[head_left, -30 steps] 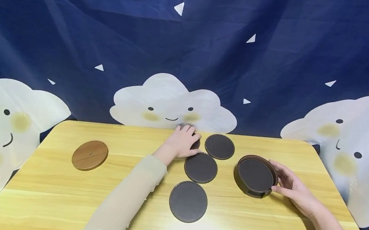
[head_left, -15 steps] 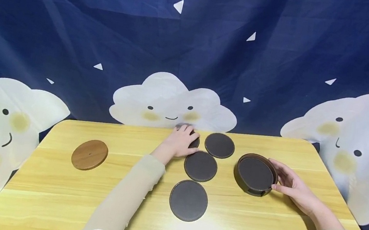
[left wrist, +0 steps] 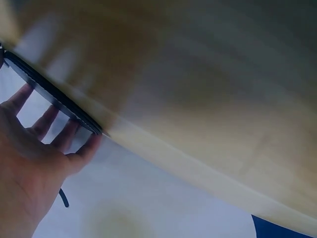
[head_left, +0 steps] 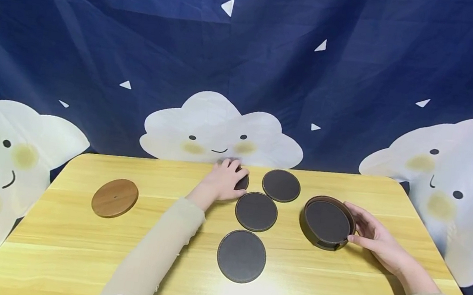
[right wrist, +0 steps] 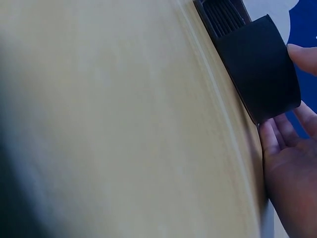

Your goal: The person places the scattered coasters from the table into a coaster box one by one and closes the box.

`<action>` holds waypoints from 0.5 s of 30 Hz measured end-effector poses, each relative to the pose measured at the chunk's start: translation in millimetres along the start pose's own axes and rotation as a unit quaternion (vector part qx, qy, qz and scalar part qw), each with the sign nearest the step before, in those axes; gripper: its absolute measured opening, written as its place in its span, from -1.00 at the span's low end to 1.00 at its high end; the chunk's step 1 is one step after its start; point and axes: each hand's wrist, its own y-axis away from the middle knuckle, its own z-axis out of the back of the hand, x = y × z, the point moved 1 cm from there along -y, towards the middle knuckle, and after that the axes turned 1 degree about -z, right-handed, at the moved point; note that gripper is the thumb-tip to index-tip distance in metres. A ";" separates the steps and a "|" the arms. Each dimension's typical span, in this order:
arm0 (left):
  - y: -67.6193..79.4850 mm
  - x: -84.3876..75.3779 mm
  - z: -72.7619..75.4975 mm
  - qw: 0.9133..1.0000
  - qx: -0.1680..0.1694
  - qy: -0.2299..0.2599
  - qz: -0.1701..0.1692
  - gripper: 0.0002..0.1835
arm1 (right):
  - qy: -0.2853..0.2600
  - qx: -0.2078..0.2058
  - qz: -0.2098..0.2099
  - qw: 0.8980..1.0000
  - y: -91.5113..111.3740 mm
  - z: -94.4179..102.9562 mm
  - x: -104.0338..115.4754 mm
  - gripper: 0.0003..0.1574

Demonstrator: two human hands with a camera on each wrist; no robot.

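Note:
My left hand [head_left: 220,181] lies across a dark round coaster [head_left: 242,182] at the table's back edge, its spread fingers on the far part and its thumb on the near side. Much of that coaster is hidden under the hand. In the left wrist view the fingers [left wrist: 64,136] touch the thin coaster [left wrist: 54,94]. At the right, my right hand [head_left: 378,241] holds the side of a round dark brown coaster holder [head_left: 314,238], with a dark coaster [head_left: 327,222] inside. A stack of edges [right wrist: 225,20] shows through the holder's slot in the right wrist view.
Three more dark coasters lie flat: one at the back [head_left: 281,186], one in the middle [head_left: 256,212] and one nearer [head_left: 241,256]. A brown wooden disc [head_left: 115,198] is on the left of the wooden table [head_left: 71,245]. A blue cloud-print curtain [head_left: 274,63] hangs behind.
My left hand has shifted slightly left, and the coaster under it has moved left with it. The right hand and the coaster holder stay in place.

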 end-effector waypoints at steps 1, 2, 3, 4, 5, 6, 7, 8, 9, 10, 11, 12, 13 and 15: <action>1.4 1.5 0.2 1.000 0.002 0.003 0.000 -0.36 | 0.001 0.001 0.001 1.000 -0.1 0.1 -0.2 -0.04; 2.7 3.0 0.3 1.000 0.004 0.004 0.000 -0.35 | 0.002 0.002 0.002 1.000 -0.2 0.0 -0.2 -0.04; 4.1 4.6 0.3 1.000 0.005 0.005 -0.001 -0.34 | 0.002 0.003 0.003 1.000 -0.4 0.0 0.0 -0.04; 5.5 6.1 0.5 1.000 0.006 0.006 -0.003 -0.34 | 0.002 0.005 0.003 1.000 -0.6 -0.1 0.2 -0.04; 6.8 7.5 0.5 1.000 0.008 0.008 -0.006 -0.33 | 0.002 0.006 0.004 1.000 -0.8 -0.3 0.5 -0.04; 8.0 8.7 0.8 1.000 0.008 0.009 -0.009 -0.32 | 0.002 0.007 0.004 1.000 -1.0 -0.5 0.8 -0.04; 8.9 9.7 1.1 1.000 0.009 0.009 -0.011 -0.31 | 0.001 0.008 0.004 1.000 -1.2 -0.7 1.2 -0.04; 9.6 10.5 1.4 1.000 0.010 0.009 -0.014 -0.30 | 0.001 0.009 0.005 1.000 -1.3 -0.8 1.5 -0.04; 10.2 11.2 1.6 1.000 0.009 0.011 -0.017 -0.29 | 0.001 0.010 0.005 1.000 -1.3 -0.9 1.8 -0.03; 10.8 11.6 2.0 1.000 0.010 0.013 -0.019 -0.29 | 0.003 0.010 0.005 1.000 -1.2 -0.9 1.9 -0.03; 11.1 11.8 2.4 1.000 0.011 0.012 -0.020 -0.28 | 0.004 0.011 0.005 1.000 -1.1 -0.8 2.0 -0.02; 11.4 11.9 2.8 1.000 0.011 0.011 -0.021 -0.28 | 0.004 0.013 0.005 1.000 -0.9 -0.6 1.9 -0.01; 11.5 11.9 3.0 1.000 0.012 0.009 -0.022 -0.27 | 0.004 0.014 0.006 1.000 -0.7 -0.4 1.7 0.01; 11.8 11.6 3.7 1.000 0.009 0.008 -0.024 -0.28 | 0.005 0.015 0.005 1.000 0.0 0.1 1.0 0.03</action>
